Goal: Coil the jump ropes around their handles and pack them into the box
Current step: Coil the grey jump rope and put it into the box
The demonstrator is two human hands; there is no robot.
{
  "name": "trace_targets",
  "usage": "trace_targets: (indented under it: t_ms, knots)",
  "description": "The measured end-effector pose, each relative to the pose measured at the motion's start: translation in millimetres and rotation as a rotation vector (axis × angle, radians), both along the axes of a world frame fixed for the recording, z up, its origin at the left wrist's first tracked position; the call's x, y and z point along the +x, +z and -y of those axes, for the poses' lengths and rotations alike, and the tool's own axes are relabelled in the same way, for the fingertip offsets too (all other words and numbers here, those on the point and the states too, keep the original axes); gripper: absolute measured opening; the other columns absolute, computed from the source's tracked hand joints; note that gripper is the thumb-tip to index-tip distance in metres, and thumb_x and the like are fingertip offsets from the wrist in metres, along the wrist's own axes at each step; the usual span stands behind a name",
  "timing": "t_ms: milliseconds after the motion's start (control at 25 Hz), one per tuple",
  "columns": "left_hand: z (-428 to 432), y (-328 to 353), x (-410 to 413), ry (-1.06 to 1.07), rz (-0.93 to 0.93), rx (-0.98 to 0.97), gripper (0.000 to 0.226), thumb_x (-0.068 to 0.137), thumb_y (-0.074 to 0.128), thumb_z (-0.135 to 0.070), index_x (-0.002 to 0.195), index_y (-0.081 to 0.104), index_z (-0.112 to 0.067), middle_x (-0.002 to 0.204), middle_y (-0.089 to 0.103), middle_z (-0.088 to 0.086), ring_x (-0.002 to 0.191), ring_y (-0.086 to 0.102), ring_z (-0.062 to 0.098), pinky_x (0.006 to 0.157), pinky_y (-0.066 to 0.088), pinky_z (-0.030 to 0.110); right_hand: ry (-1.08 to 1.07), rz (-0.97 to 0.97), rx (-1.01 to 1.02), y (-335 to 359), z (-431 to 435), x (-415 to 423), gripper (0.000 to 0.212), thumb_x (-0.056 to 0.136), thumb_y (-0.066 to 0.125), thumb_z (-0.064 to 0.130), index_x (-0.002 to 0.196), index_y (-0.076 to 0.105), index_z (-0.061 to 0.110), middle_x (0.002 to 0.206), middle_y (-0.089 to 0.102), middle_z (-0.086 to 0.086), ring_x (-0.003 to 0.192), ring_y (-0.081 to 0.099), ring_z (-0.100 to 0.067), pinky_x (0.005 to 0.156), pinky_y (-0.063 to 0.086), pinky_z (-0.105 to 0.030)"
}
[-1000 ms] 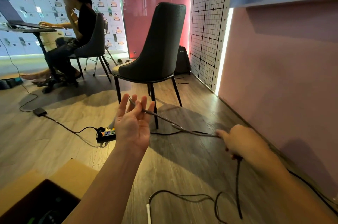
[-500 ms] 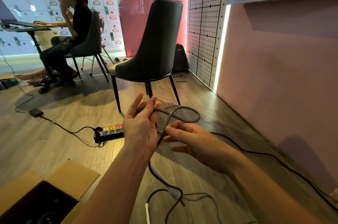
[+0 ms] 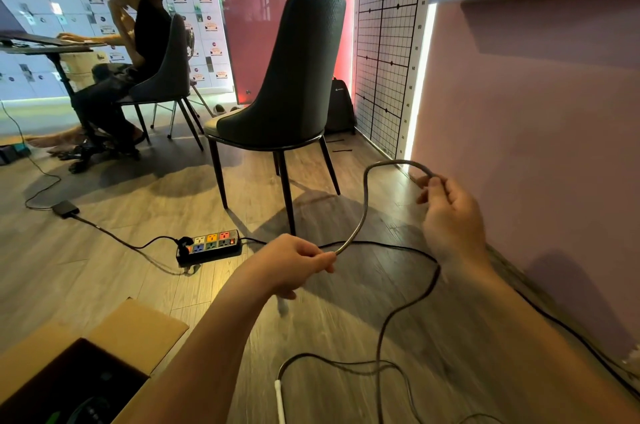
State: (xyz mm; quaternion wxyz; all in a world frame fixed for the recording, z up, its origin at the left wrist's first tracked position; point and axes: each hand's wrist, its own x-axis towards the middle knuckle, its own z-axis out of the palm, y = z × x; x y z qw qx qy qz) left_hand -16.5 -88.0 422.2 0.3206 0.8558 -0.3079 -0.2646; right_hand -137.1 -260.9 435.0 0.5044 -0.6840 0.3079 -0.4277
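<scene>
- Wooden floor runs beneath everything, with a pink wall along the right side.
- Left hand: fingers are curled into a fist round one end of the raised stretch of jump rope, which leaves the fist beside the thumb.
- Right hand: thumb and fingertips pinch the same rope further along, higher and further right, close to the wall.
- Between the two hands the rope rises in a high arch, clear of the floor.
- More dark cord lies in loose loops on the floor below the forearms, and one end meets a white handle lying there.
- Cardboard box sits open at the lower left, beside the left forearm; its inside is too dark to read.
- Power strip lies on the floor just beyond the left hand.
- Dark chair stands behind it, its back turned this way.
- Another person sits at a desk far left.
</scene>
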Motion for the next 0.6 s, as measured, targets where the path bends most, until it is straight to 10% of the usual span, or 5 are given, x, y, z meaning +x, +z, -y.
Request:
trace_targets:
  t_ms: [240, 400, 600]
  knots:
    - [2.1, -6.5, 0.3, 0.025, 0.001, -0.208, 0.032, 0.096, 0.056, -0.046, 0.083, 0.075, -0.025, 0.082, 0.059, 0.011, 0.069, 0.046, 0.019, 0.063, 0.042, 0.031, -0.363, -0.494, -0.338, -13.8, 41.4, -27.3, 0.032, 0.095, 0.048, 0.011, 0.125, 0.057, 0.016, 0.122, 0.053, -0.012, 0.113, 0.050, -0.035, 0.089, 0.043, -0.044]
    - [16.4, -8.3, -12.3, -0.034, 0.006, -0.311, 0.037, 0.097, 0.055, -0.047, 0.081, 0.075, -0.020, 0.070, 0.050, 0.009, 0.064, 0.042, 0.019, 0.061, 0.036, 0.031, 0.261, -0.595, -0.787, -18.0, 2.8, -10.6, 0.072, 0.077, 0.059, 0.004, 0.143, 0.047, 0.029, 0.138, 0.051, 0.001, 0.131, 0.042, -0.022, 0.109, 0.037, -0.041]
    - [13.1, -6.4, -5.6, -0.026, -0.017, -0.383, 0.031, 0.094, 0.058, -0.049, 0.088, 0.076, -0.024, 0.084, 0.065, 0.018, 0.071, 0.053, 0.015, 0.066, 0.041, 0.031, 0.635, -0.542, -0.616, -30.8, -15.0, 12.6, 0.017, 0.099, 0.058, 0.030, 0.115, 0.062, 0.029, 0.094, 0.061, 0.017, 0.085, 0.058, 0.001, 0.074, 0.049, -0.021]
